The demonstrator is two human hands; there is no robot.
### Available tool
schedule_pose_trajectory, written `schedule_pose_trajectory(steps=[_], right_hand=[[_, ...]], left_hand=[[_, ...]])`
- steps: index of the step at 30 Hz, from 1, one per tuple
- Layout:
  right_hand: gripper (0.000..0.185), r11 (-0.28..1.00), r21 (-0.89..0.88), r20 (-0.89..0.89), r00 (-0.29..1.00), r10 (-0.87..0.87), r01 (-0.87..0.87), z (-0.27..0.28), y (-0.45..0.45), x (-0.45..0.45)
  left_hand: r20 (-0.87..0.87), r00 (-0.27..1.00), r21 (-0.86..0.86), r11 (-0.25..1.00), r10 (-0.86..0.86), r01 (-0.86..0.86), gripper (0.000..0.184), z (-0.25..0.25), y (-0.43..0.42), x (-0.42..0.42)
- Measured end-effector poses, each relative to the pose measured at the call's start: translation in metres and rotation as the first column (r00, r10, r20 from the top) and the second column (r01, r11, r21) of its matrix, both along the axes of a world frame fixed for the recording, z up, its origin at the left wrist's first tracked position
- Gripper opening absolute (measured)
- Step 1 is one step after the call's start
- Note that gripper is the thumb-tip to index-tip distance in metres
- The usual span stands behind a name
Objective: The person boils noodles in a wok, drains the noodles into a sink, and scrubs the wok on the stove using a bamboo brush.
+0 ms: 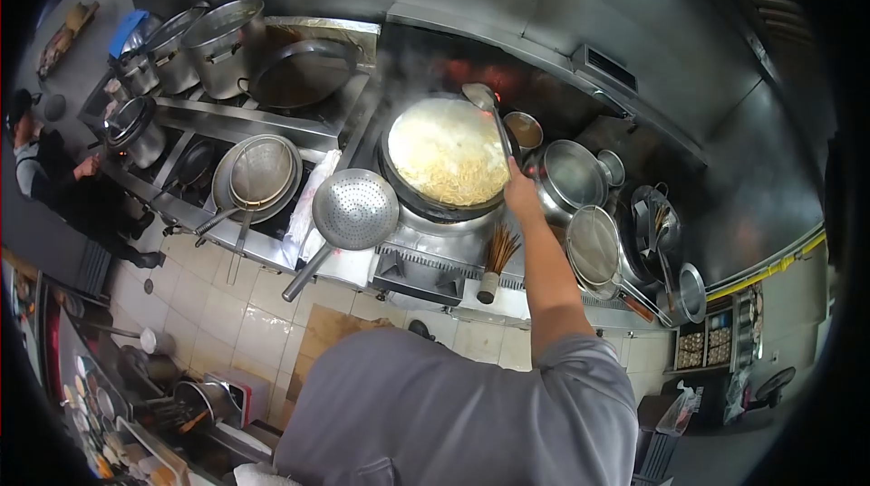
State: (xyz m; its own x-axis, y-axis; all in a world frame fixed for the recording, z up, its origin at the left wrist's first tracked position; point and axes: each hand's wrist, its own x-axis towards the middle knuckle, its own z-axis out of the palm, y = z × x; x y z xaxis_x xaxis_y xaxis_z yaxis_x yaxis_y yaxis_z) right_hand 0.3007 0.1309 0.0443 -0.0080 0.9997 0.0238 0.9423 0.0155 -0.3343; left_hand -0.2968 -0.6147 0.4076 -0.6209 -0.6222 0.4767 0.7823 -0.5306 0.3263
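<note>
No text, label, brand, number or sign can be read. The white and red box (243, 394) at the lower left of the view is too small and blurred to tell whether it carries print, and so is the dark panel (605, 67) on the steel hood (535, 38).

A steel cooking range (417, 240) carries a wide wok (433, 211) of pale, frothy contents.
Left of the wok sit a perforated strainer (355, 208), a white cloth (313, 203) and a pan with a mesh strainer (260, 172); farther left and back stand tall pots (225, 60) and a dark empty-handled wok (304, 87). A bristle brush (497, 264) is at its near side; right of it are a small bowl (524, 131) and a metal basin (575, 176).
</note>
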Motion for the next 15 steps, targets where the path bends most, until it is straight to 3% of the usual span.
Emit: schedule_pose_trajectory(steps=[1, 2, 3, 4, 6, 7, 8, 10, 11, 12, 14, 15], right_hand=[[0.071, 1.000, -0.008, 0.035, 0.999, -0.014, 0.014, -0.010, 0.008, -0.009], [0.070, 0.999, -0.016, 0.070, 0.997, -0.027, 0.029, -0.025, 0.016, -0.013], [0.070, 0.999, 0.036, -0.005, 1.000, -0.024, 0.024, -0.036, 0.016, -0.020], [0.070, 0.999, 0.034, -0.009, 1.000, -0.025, 0.025, -0.045, 0.012, -0.021], [0.068, 0.979, -0.199, -0.364, 0.925, -0.113, 0.042, -0.023, -0.021, -0.043], [0.068, 0.985, -0.175, -0.449, 0.889, -0.087, 0.009, -0.039, -0.021, -0.045], [0.068, 0.984, -0.179, -0.448, 0.890, -0.087, 0.006, -0.045, -0.021, -0.049], [0.068, 0.945, -0.281, -0.761, 0.639, -0.114, -0.166, -0.059, -0.021, -0.054], [0.066, 0.933, -0.303, -0.801, 0.582, -0.141, -0.192, -0.057, -0.028, -0.060], [0.066, 0.928, -0.313, -0.799, 0.584, -0.144, -0.200, -0.053, -0.033, -0.063], [0.067, 0.887, -0.410, -0.829, 0.493, -0.266, -0.212, -0.048, -0.036, -0.063], [0.069, 0.891, -0.408, -0.835, 0.478, -0.274, -0.202, -0.048, -0.033, -0.060]], left_hand=[[-0.019, 0.999, 0.000, 0.999, -0.043, 0.043, 0.011, 0.000, 0.006, -0.002], [-0.018, 0.998, -0.114, 0.992, -0.058, 0.055, 0.011, -0.006, 0.017, -0.004], [-0.019, 0.998, -0.228, 0.972, -0.068, 0.062, 0.011, -0.012, 0.029, -0.006], [-0.010, 0.996, -0.442, 0.894, -0.089, 0.076, 0.014, -0.023, 0.046, -0.010], [-0.169, 0.979, -0.714, 0.671, 0.112, -0.200, 0.021, -0.046, 0.108, 0.008], [-0.208, 0.968, -0.791, 0.558, 0.143, -0.252, 0.026, -0.060, 0.127, 0.008], [-0.185, 0.977, -0.878, 0.429, 0.105, -0.213, 0.033, -0.078, 0.144, 0.006], [-0.079, 0.997, -0.975, 0.211, -0.009, -0.075, 0.051, -0.122, 0.168, 0.000], [0.003, 0.996, -0.988, 0.153, -0.085, 0.016, 0.061, -0.138, 0.192, 0.007], [0.070, 0.983, -0.974, 0.202, -0.171, 0.104, 0.061, -0.159, 0.223, 0.023], [0.308, 0.908, -0.942, 0.045, -0.284, 0.333, 0.059, -0.222, 0.259, 0.031], [0.536, 0.769, -0.834, -0.075, -0.347, 0.547, 0.052, -0.246, 0.281, 0.037]])
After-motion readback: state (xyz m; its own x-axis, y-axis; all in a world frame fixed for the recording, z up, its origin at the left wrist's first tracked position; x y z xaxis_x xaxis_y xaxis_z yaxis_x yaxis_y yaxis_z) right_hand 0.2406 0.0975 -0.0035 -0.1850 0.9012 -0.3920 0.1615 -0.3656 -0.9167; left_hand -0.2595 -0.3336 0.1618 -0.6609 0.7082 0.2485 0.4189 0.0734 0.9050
